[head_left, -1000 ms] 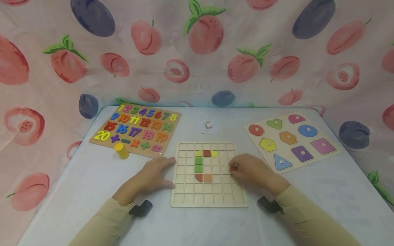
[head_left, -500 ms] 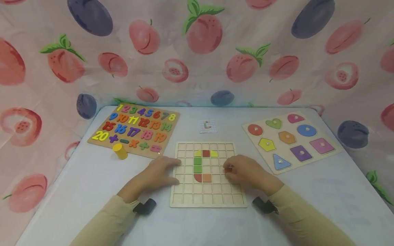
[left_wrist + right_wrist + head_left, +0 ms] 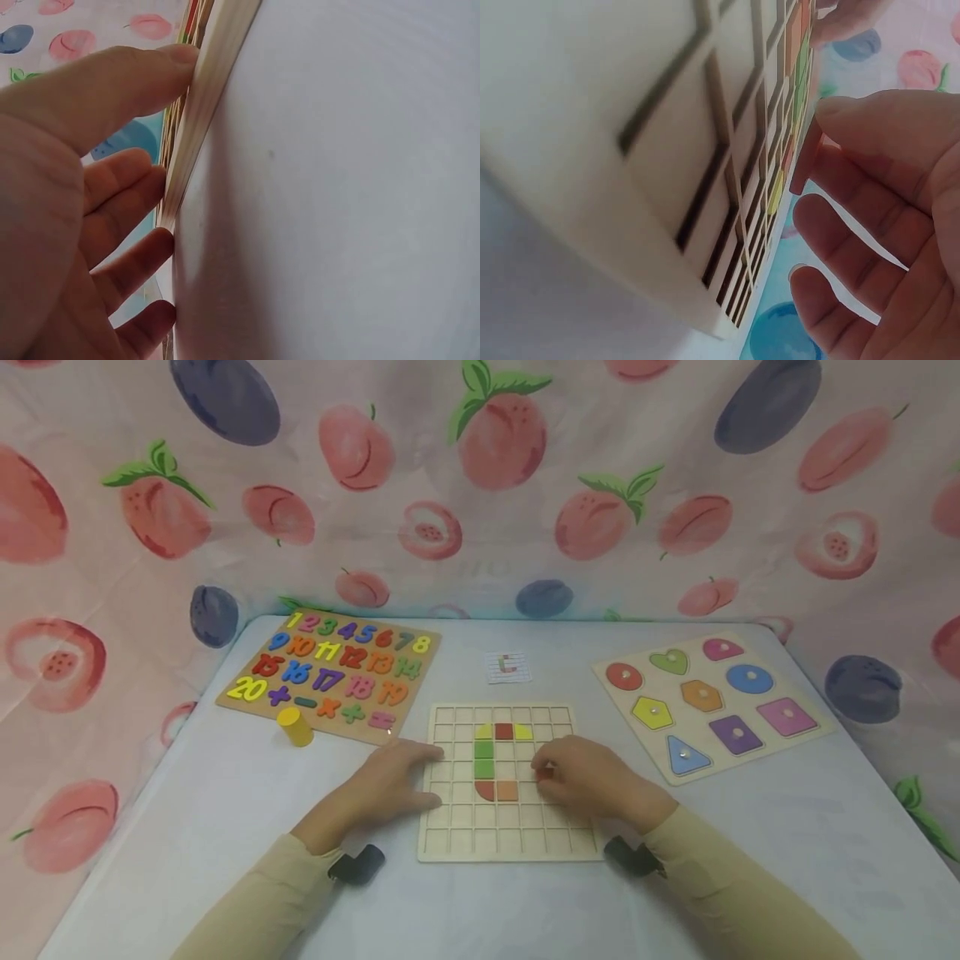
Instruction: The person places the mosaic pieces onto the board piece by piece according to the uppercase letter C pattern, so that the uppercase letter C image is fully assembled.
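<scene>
A wooden grid board [image 3: 517, 843] lies mid-table, with several coloured tiles set in a C-like bend: a red square [image 3: 503, 732] between yellow rounded tiles along the top, green squares [image 3: 483, 760] down the left, a reddish rounded tile [image 3: 484, 791] and an orange square [image 3: 507, 791] below. Over the board's right side, the right hand [image 3: 596, 777] pinches a reddish tile [image 3: 805, 163] between thumb and fingers, tilted on edge in the right wrist view. The left hand [image 3: 378, 789] spans the board's left edge, thumb and fingertips at its side, fingers relaxed.
A small paper card [image 3: 508, 667] with a coloured drawing lies behind the board. Back left is a number board [image 3: 341, 727] with a yellow cylinder [image 3: 296, 728] at its front edge. A shape puzzle board [image 3: 693, 727] lies at right. Fruit-patterned cloth hangs behind.
The right hand has moved left over the board, carrying the reddish tile. The left hand has shifted slightly right, its fingertips now overlapping the board's left edge.
</scene>
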The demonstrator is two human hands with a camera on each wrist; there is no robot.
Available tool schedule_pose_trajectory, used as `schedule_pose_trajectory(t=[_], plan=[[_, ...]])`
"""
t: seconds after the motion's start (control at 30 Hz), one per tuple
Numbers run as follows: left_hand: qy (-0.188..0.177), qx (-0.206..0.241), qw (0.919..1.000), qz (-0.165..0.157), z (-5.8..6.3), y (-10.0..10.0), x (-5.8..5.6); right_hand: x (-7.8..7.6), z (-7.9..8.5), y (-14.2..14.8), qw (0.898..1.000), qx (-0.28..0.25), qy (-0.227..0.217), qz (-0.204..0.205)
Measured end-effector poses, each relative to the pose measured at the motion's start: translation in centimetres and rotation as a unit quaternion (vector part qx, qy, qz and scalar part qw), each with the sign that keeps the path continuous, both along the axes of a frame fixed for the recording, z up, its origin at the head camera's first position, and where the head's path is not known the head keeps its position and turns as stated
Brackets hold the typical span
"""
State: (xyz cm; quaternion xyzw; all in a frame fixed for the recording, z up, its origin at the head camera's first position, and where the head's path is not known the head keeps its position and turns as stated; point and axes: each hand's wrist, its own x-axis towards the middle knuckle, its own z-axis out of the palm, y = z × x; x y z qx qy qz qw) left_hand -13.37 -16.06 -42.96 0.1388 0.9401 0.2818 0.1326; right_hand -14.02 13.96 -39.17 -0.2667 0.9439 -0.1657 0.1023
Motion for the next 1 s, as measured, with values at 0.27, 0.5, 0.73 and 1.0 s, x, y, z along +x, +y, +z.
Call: schedule_pose_trajectory(t=[0.27, 0.5, 0.73, 1.0], plan=[[-0.008, 0.002, 1.0, 0.004, 0.0, 0.5, -0.6, -0.3, -0.4, -0.7, 1.0, 0.012, 0.0, -0.002], [-0.01, 0.002, 0.9999, 0.001, 0.3, 0.8, -1.0, -0.6, -0.7, -1.3, 1.0, 0.019, 0.014, 0.005], [-0.005, 0.007, 1.0, -0.003, 0.4, 0.8, -1.1, -0.8, -0.8, -1.7, 1.0, 0.022, 0.012, 0.004], [-0.012, 0.011, 0.9999, -0.001, 0.5, 1.0, -1.4, -1.0, -1.0, -2.0, 1.0, 0.024, -0.006, -0.009]])
